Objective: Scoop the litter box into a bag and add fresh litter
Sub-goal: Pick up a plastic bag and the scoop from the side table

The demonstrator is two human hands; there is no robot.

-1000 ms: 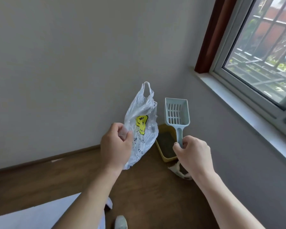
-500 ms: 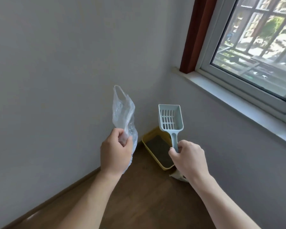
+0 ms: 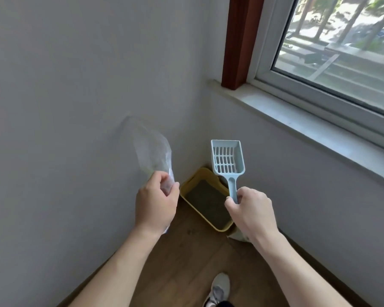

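Note:
A yellow litter box with dark grey litter sits on the wooden floor in the room's corner. My left hand pinches a thin clear plastic bag, which sticks up, blurred, in front of the left wall. My right hand grips the handle of a light blue slotted litter scoop, held upright with its empty head over the box's far end. Both hands hover above and in front of the box.
White walls meet in the corner behind the box. A window sill and window run along the right wall. A small pale bag or packet lies by the box's near corner, partly hidden. My shoe stands on the wooden floor.
I have come closer to the corner and the view has swung right. The bag has swung up and turned edge-on, its yellow print gone from sight. Both grips are unchanged.

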